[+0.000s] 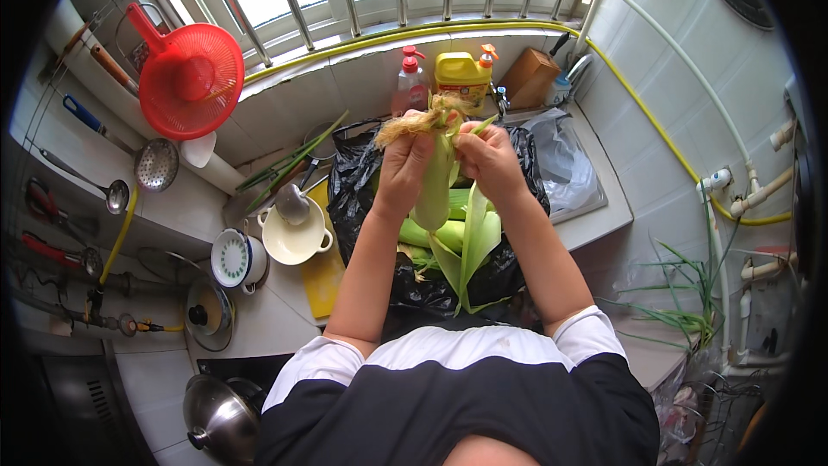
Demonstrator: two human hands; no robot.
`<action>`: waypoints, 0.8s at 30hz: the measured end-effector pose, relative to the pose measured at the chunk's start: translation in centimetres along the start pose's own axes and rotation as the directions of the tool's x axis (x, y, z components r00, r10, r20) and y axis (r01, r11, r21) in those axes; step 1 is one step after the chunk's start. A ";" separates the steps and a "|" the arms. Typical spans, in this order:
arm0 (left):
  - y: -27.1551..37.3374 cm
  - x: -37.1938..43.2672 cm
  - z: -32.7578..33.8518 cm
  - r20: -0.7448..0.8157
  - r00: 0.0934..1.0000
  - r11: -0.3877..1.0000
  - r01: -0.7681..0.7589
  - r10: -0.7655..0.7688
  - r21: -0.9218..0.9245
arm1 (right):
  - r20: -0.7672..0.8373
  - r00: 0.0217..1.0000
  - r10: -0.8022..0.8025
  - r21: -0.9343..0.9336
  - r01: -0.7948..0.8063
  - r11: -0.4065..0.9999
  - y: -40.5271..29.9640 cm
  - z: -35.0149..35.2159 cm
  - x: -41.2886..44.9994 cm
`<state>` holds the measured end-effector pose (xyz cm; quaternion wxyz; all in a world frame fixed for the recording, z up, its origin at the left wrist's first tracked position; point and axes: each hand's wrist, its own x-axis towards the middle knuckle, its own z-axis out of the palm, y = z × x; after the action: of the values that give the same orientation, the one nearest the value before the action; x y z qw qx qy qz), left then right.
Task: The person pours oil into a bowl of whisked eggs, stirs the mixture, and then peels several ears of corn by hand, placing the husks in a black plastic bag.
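An ear of corn (435, 184) in pale green husk is held up in front of me, its brown silk (409, 126) at the far end. My left hand (407, 158) grips the ear from the left side, near the silk. With its fingers pinched, my right hand (485, 152) holds a strip of husk at the ear's upper right. Long loose husk leaves (467, 249) hang down below. Under both hands a black plastic bag (352, 191) lies open with several green ears (449, 236) inside; its bottom is hidden.
A white two-handled pot (292, 252) with a ladle (292, 204) stands left on a yellow cutting board (320, 288). Soap bottles (411, 87) and a wooden knife block (530, 77) line the back. A clear plastic bag (566, 162) lies right. A red colander (217, 45) hangs upper left.
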<state>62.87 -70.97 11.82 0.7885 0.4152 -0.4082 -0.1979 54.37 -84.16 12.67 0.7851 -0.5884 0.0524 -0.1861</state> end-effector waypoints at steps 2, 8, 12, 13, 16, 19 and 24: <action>0.0 0.4 -0.2 -0.027 0.996 0.995 0.083 -0.084 -0.052 | 0.089 0.996 0.032 0.340 -0.061 0.938 1.8 -0.9 0.3; 1.2 0.4 -0.4 -0.067 0.997 0.998 0.033 -0.029 0.058 | 0.000 0.998 -0.065 -0.034 0.065 0.997 -0.6 1.8 0.1; 1.9 -0.3 2.4 -0.159 0.987 0.973 0.024 0.013 0.230 | -0.030 0.989 -0.147 -0.130 0.142 0.981 -1.0 1.6 0.1; 1.4 -0.3 2.4 -0.161 0.987 0.972 0.027 0.012 0.233 | -0.022 0.991 -0.131 -0.106 0.128 0.986 -0.8 1.6 0.1; 0.3 -0.3 2.1 -0.201 0.976 0.982 -0.049 0.086 0.182 | -0.051 0.991 -0.120 -0.221 0.106 0.969 -1.2 1.7 0.1; -0.3 -0.2 1.9 -0.208 0.960 0.940 -0.114 0.187 0.322 | -0.055 0.989 -0.139 -0.264 0.120 0.957 -0.9 1.5 0.1; -0.7 -0.4 1.8 -0.222 0.912 0.757 -0.130 0.344 0.641 | -0.130 0.991 -0.029 -0.345 -0.018 0.939 5.2 -2.3 -0.6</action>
<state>61.20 -72.06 11.64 0.6857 0.6190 -0.3637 0.1198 54.28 -84.81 6.99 0.6640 -0.7033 0.1350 -0.2152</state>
